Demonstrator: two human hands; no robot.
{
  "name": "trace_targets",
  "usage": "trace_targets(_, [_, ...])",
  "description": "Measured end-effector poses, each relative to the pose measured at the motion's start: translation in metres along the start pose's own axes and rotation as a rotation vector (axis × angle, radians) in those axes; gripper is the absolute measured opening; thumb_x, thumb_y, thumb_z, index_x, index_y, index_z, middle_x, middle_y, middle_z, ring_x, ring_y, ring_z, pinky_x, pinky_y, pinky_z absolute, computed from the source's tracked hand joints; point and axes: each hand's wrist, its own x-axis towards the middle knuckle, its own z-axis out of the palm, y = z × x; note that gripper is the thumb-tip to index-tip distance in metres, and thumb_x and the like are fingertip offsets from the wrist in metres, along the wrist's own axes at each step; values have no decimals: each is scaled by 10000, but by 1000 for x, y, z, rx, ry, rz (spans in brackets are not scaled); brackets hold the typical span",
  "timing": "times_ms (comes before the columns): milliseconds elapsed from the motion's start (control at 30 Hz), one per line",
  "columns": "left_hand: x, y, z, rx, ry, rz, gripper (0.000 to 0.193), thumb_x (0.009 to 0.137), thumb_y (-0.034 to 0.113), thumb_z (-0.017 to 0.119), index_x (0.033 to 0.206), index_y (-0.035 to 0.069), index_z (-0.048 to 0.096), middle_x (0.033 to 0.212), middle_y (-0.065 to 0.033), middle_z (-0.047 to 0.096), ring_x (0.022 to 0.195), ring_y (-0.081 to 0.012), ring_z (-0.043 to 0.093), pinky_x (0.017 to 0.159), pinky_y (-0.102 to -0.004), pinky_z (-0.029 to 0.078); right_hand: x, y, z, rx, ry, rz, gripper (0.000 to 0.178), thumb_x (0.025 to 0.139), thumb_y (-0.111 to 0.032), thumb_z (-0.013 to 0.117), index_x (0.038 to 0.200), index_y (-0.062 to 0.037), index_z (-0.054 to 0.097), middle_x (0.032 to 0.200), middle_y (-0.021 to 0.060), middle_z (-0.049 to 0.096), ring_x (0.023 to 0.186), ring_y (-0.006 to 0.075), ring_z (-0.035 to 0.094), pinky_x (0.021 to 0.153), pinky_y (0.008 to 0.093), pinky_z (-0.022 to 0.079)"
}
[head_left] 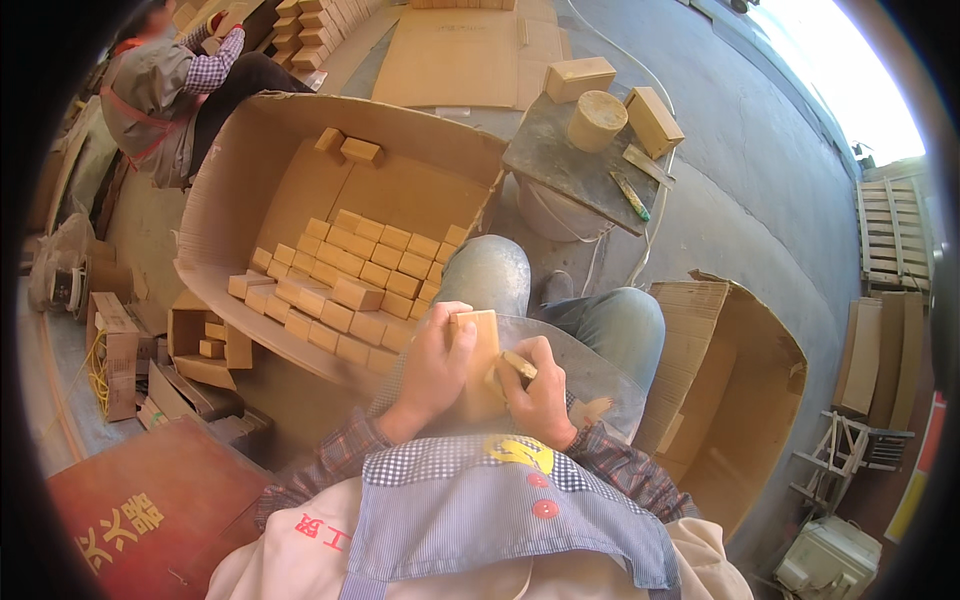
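Observation:
In front of my lap my left hand (432, 368) is closed around the edge of a flat, light wooden block (479, 345), its thumb lying on the block's face. My right hand (541, 398) is closed on a small tan piece with a darker edge (518, 364), held against or close beside the block's right side; what kind of piece it is cannot be made out. Ahead and to the left, a large open cardboard box (225, 215) holds many similar wooden blocks (358, 293) in rows, with a couple lying apart at its far end.
A low stand (545, 150) bears a round tan container (597, 121), two cardboard-coloured boxes (654, 122) and a green-tipped tool (630, 196). Another open carton (745, 390) is by my right knee. A red box (160, 510) lies lower left. A co-worker (165, 95) sits far left.

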Motion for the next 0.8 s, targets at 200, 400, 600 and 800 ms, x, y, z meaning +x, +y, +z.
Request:
trace_targets(200, [3, 2, -2, 12, -25, -42, 267, 1056, 266, 563, 1206, 46, 584, 1100, -195, 670, 1020, -358, 663, 887, -420, 521, 12, -5, 0, 48, 93, -103, 175, 939, -67, 718, 988, -24, 555, 806, 198, 660, 726, 329, 700, 684, 379, 546])
trace_targets(400, [-2, 6, 2, 190, -21, 89, 261, 1054, 260, 573, 1202, 46, 593, 1085, -189, 683, 1026, -366, 667, 887, -423, 520, 6, 6, -1, -54, 123, -102, 185, 949, -105, 722, 1016, -32, 566, 820, 184, 671, 735, 333, 711, 658, 405, 539])
trace_targets(600, [1, 4, -3, 71, -30, -28, 268, 1060, 287, 573, 1181, 48, 593, 1078, -177, 683, 1004, -351, 671, 878, -414, 523, -30, 33, -25, -151, -264, -75, 290, 938, -222, 775, 1028, -43, 566, 866, 226, 702, 794, 450, 696, 657, 463, 542])
trace_targets(800, [1, 2, -1, -59, -45, -48, 264, 1064, 287, 569, 1184, 53, 591, 1060, -166, 679, 979, -321, 674, 870, -395, 523, -58, 42, -46, 75, -253, 86, 281, 925, -204, 790, 977, -25, 580, 841, 194, 686, 763, 353, 677, 687, 403, 541])
